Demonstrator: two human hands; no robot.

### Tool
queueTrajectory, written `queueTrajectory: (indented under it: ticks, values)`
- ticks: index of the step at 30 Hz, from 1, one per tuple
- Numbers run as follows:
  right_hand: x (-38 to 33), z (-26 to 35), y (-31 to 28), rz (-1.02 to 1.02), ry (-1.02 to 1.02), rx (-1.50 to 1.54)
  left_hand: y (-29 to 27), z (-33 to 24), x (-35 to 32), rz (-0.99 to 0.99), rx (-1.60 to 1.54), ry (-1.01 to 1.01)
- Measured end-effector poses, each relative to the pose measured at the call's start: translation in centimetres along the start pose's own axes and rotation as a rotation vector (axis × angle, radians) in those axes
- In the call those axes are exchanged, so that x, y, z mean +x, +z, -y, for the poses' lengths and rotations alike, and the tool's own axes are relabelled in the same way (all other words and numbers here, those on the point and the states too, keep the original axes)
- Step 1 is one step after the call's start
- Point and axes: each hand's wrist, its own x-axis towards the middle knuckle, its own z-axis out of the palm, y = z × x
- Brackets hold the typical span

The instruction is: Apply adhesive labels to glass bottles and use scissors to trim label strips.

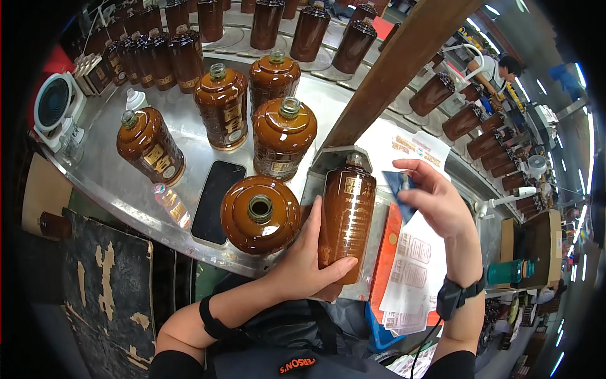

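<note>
My left hand (306,262) is wrapped round the lower part of a brown glazed bottle (348,215) with gold printing. The bottle leans, its neck against a metal bracket. My right hand (435,199) pinches a small dark blue, flat, pointed piece (398,188) just right of the bottle, apart from it; cloth or card, I cannot tell. Close to my left wrist stands an open-necked brown bottle (260,218). Behind it are more brown bottles, one round-shouldered (284,136), another with a gold label (221,107).
Label sheets (410,271) lie over an orange folder (382,265) on the right. A black phone (218,202) and another bottle (151,148) rest on the metal table at left. A wooden post (391,76) rises ahead, beside a conveyor of bottles (432,93). A person (495,72) works far right.
</note>
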Motion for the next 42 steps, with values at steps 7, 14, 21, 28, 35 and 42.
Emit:
queueTrajectory:
  ticks: [7, 14, 21, 28, 35, 42]
  values:
    - [1.4, 3.7, 5.1, 0.013, -0.097, -0.519, -0.3, 0.0, -0.3, 0.004, 0.051, -0.029]
    - [2.7, 3.3, 3.3, -0.013, -0.159, -0.518, 0.0, -0.1, 0.0, 0.021, 0.010, -0.012]
    - [1.8, 1.0, 0.9, -0.325, -0.418, -0.531, -0.1, -0.3, 0.0, 0.013, -0.004, -0.001]
    - [-8.0, -4.9, 6.4, -0.229, -0.733, -0.878, -0.5, -0.5, -1.3, 0.054, 0.331, 0.075]
    - [-10.2, -3.6, 7.0, -0.183, -0.561, -0.723, -0.5, -0.2, -1.5, 0.004, 0.327, 0.089]
    - [-9.9, -2.6, 8.9, -0.098, -0.817, -0.994, 0.0, -0.3, -1.2, -0.021, 0.273, 0.084]
